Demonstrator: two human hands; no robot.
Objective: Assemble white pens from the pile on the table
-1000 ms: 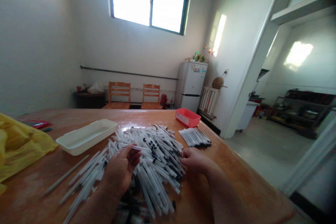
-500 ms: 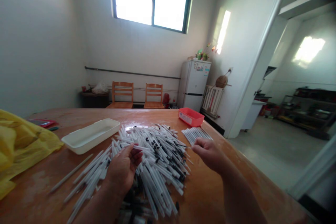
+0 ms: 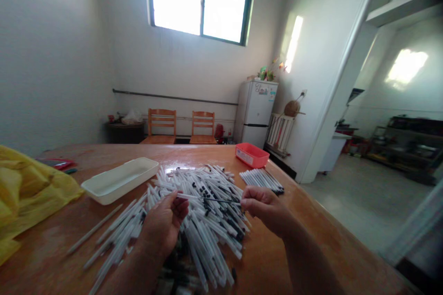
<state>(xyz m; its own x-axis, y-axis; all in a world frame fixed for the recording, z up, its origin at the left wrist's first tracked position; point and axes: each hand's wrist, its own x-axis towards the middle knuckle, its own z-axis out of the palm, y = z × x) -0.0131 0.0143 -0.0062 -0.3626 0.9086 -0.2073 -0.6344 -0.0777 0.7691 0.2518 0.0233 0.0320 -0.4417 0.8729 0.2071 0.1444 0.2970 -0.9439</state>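
My left hand [image 3: 162, 221] is closed around a white pen barrel [image 3: 188, 196], which points right. Pinched in my right hand [image 3: 261, 205] is a thin dark pen refill [image 3: 221, 200]. Its left tip is at or close to the barrel's open end; I cannot tell whether it has gone inside. Beneath both hands spreads a large heap of white pen barrels [image 3: 207, 235], with small black pieces among them. Just beyond my right hand, a neat row of pens [image 3: 258, 179] shows black ends on its near right side.
A cream tray [image 3: 117, 184] stands left of the heap, and a red plastic basket [image 3: 252, 156] at the table's far right. A yellow plastic bag [image 3: 34, 189] covers the left side. One barrel [image 3: 93, 229] lies apart on the wooden table [image 3: 44, 249]. Two chairs stand behind.
My right hand has moved left towards my left hand, bringing the refill up to the barrel. My left hand has stayed nearly still. The black ends of the row now show.
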